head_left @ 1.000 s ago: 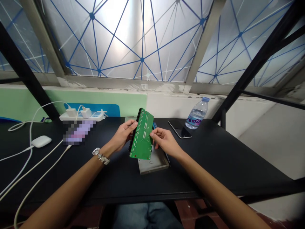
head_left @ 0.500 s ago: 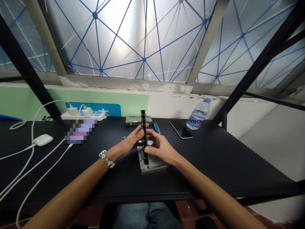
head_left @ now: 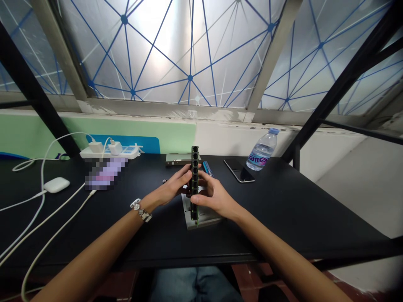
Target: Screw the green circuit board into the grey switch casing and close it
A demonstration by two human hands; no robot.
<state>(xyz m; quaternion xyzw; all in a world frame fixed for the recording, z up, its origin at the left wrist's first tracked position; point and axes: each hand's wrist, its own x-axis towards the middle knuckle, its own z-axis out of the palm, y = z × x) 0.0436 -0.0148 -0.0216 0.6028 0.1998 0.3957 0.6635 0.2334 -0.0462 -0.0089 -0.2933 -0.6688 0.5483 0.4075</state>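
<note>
Far left: white earbud case (head_left: 56, 184) on the black bench (head_left: 292, 209); white charging cable (head_left: 63, 202) runs across the bench.
Upper left of bench: power strip (head_left: 108, 152) with two white chargers (head_left: 96, 147) plugged in; a pixelated patch (head_left: 105, 173) below it hides what lies there.
Left hand (head_left: 170, 186): fingers curl round the near face of the board from the left, grip closed; metal bracelet watch (head_left: 140, 210) on the wrist.
Centre: green circuit board (head_left: 194, 184) stands on edge, black port row facing up, long axis near vertical in the frame and running away from the person.
Right hand (head_left: 214, 200): closed on the board from the right; its thumb sits lower, nearer the tray. Both hands are about equally near.
Below the board: grey metal tray (head_left: 204, 220); its lower end is over the tray, contact not clear.
Behind centre: flat metal panel (head_left: 179, 158); blue-handled screwdriver (head_left: 207, 167).
Right: smartphone (head_left: 238, 170); water bottle (head_left: 262, 150).
</note>
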